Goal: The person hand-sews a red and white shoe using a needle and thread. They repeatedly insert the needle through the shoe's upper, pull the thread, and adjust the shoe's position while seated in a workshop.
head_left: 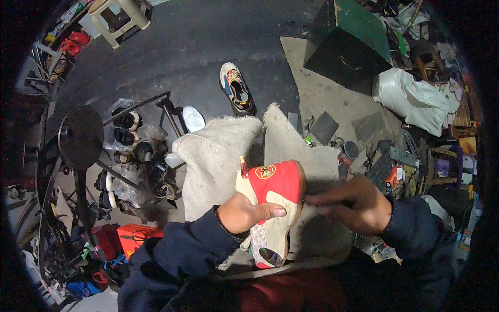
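Observation:
A cream-and-red sneaker [274, 184], lying on its side with a yellow emblem on the red panel, is held in my left hand [244, 212], its thumb across the upper. At the shoe's right, my right hand [358, 205] has its fingers bent close to the sole edge, slightly blurred; whatever they may grip is hidden. Beneath both hands, pale canvas cloth [213, 164] covers my lap and knees. A multicoloured sneaker [236, 88] rests on the dark floor mat beyond my knees.
A metal stand [80, 136] and several bagged shoes [125, 138] are at left, near an orange box [136, 240]. A plastic stool [115, 20] stands at upper left. A green box [348, 44], white sack [410, 99] and scattered tools [395, 164] occupy the right.

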The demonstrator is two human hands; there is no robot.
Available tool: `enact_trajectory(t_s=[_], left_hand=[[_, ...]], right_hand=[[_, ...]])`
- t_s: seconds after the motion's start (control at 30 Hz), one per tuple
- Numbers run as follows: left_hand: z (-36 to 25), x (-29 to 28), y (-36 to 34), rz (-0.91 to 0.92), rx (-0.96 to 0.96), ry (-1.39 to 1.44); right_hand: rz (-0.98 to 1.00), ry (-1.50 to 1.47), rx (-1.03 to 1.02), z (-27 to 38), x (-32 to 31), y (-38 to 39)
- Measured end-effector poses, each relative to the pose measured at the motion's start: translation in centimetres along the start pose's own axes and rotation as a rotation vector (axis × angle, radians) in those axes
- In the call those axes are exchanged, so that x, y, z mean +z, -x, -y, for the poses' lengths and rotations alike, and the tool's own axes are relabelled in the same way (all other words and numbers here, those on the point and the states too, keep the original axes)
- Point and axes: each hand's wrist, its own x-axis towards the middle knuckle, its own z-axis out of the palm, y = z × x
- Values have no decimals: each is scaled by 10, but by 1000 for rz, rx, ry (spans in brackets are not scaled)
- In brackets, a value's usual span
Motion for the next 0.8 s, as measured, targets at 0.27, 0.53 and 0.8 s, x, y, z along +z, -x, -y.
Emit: enact_trajectory(t_s=[0.27,0.53,0.8], left_hand=[[-5,10,15,-28,69,3],[4,38,51,-2,136,-88],[10,75,70,129,180,-121]], right_hand=[[-105,-123,-188,1,16,9],[-49,-189,-13,14,44,68],[-226,-178,5,18,84,131]])
